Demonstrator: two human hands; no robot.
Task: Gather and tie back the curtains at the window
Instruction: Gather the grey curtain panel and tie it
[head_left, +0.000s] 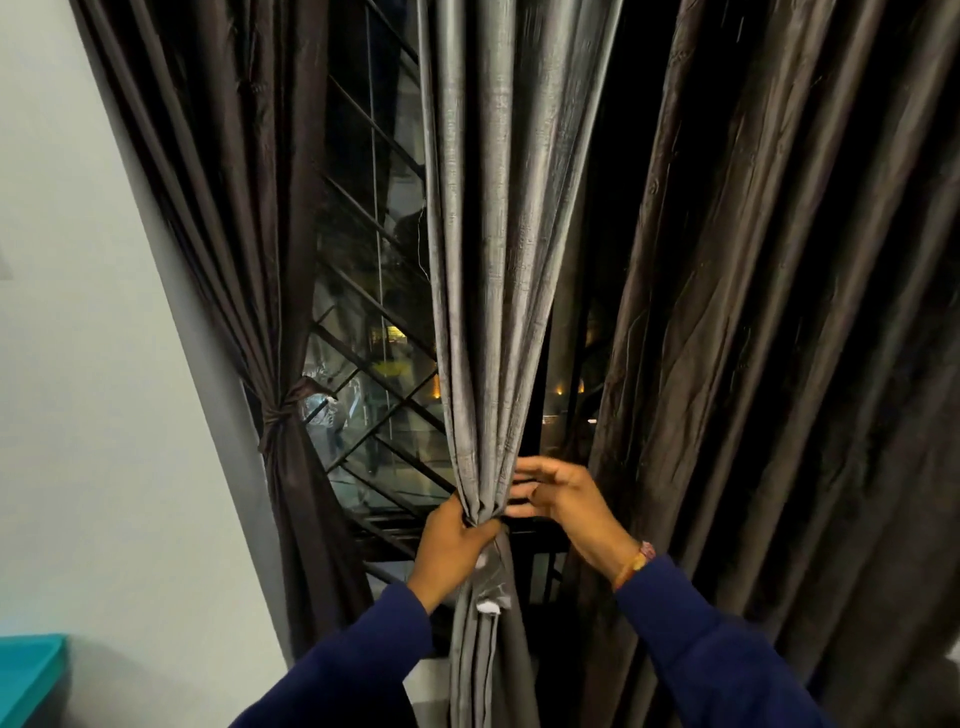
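Observation:
A grey curtain (493, 260) hangs down the middle of the window, gathered into a tight bunch at waist height. My left hand (452, 545) is closed around that bunch. My right hand (566, 501) hovers just right of the bunch with its fingers spread and nothing in it. A dark brown curtain (234, 234) on the left is cinched by a brown tie-back (278, 413). Another dark brown curtain (779, 338) hangs loose on the right.
Behind the curtains is a window with a dark metal grille (374, 364) and night lights outside. A pale wall (78, 364) fills the left side. A teal object (26, 675) sits at the lower left corner.

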